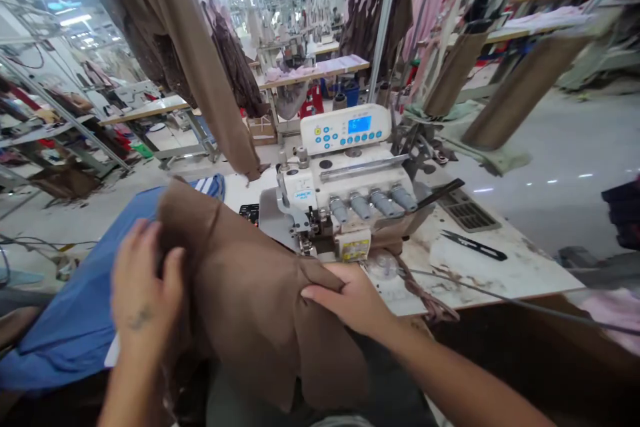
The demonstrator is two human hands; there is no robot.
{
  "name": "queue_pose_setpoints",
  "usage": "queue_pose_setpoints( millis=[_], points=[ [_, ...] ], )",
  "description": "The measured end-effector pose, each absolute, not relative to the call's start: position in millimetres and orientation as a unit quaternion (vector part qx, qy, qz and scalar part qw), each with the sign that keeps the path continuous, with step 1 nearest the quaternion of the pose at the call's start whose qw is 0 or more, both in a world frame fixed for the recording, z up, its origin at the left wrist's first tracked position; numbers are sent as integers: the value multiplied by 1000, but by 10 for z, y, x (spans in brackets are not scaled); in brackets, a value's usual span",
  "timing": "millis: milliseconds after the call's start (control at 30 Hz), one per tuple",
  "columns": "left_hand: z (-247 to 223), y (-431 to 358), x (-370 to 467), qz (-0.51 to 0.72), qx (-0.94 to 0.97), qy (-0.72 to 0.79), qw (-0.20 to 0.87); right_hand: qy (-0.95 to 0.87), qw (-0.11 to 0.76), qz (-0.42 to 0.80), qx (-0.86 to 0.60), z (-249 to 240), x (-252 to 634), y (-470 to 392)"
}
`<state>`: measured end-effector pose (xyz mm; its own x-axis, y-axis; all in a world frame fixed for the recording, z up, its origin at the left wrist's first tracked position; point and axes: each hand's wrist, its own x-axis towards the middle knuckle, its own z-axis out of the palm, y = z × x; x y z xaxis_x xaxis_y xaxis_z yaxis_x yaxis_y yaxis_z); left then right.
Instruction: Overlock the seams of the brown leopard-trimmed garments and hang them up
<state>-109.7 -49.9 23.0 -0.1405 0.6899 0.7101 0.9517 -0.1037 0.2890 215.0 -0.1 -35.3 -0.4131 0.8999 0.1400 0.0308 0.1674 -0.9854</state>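
White table [533, 275] supports the machine [350, 170]. Brown cloth [245, 280] lies nearer, long axis running from far left to near right. Right hand [355, 293], closer to the machine, pinches a fold. Left hand [145, 283] is at the left end, thumb apart; grip unclear. Snips [474, 245] lie right, leaving space between.

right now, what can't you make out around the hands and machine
In the head view:
Left hand: blurred, grip unclear.
Right hand: most fingers hidden by the brown cloth.
Machine screen: lettering too small.
Right forearm: cut off by the bottom edge.
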Motion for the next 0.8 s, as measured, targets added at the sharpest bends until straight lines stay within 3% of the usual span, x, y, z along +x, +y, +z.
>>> queue_pose_setpoints(
  millis=[100, 300, 500, 800],
  points=[
    [-171, -445, -464, -283, -808, -516, 34, -675, 492, 371, -406, -514, 2007, -57],
    [-643, -544, -86, -354, -785, -504, 66, -752, 595, 108, -263, -657, 2044, -200],
    [-570, -498, -214, -370, -778, -506, 48, -823, 557, 88, -75, -543, 1991, -246],
    [-412, -467, -182, -359, -766, -532, 42, -837, 489, 184, -164, -560, 1982, -317]
  ],
)
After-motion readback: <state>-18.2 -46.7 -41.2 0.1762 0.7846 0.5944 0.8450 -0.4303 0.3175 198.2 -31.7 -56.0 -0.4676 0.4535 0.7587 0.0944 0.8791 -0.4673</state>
